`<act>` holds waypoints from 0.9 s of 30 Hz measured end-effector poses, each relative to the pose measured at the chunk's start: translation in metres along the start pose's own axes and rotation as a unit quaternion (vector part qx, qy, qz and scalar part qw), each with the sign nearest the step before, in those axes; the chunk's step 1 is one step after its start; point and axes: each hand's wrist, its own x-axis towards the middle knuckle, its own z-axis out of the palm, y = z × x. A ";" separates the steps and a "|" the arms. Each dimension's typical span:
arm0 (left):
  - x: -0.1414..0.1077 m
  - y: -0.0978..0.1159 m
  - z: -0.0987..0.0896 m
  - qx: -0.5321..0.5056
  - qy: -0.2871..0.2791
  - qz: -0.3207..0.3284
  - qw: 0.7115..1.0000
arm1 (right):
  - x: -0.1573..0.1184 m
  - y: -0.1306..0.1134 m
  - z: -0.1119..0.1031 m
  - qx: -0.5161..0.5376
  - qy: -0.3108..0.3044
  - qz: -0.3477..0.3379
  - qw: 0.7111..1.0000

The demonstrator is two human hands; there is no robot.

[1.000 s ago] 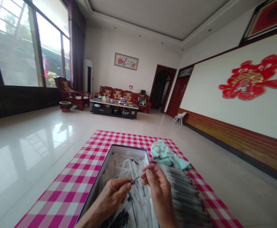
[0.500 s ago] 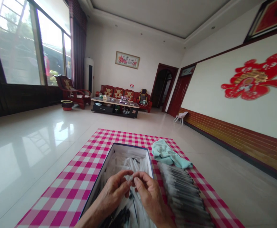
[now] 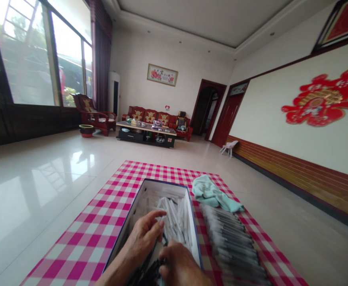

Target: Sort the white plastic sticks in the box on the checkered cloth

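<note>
The left hand (image 3: 144, 240) and right hand (image 3: 178, 267) are at an open box (image 3: 164, 182) on a checked cloth (image 3: 72, 254).

The left hand's fingers are parted and seem empty, white plastic tubes (image 3: 174, 216) at 2 o'clock, lying roughly lengthwise in the box. The right hand curls down, a dark bundle (image 3: 151, 273) at its 9 o'clock; whether it grips anything, I cannot tell. Rows of dark sticks (image 3: 230, 246) lie at its 3 o'clock.

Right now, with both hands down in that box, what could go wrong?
The right hand is down among the dark-ended pieces, so it could snag or spill them. The loose white sleeved sticks could shift. The neat sleeved rows lie close beside the box, so a slip could disturb them.
</note>
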 end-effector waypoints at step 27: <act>-0.001 0.000 0.000 0.059 -0.039 0.039 0.997 | 0.032 -0.012 -0.028 0.487 0.058 -0.020 0.871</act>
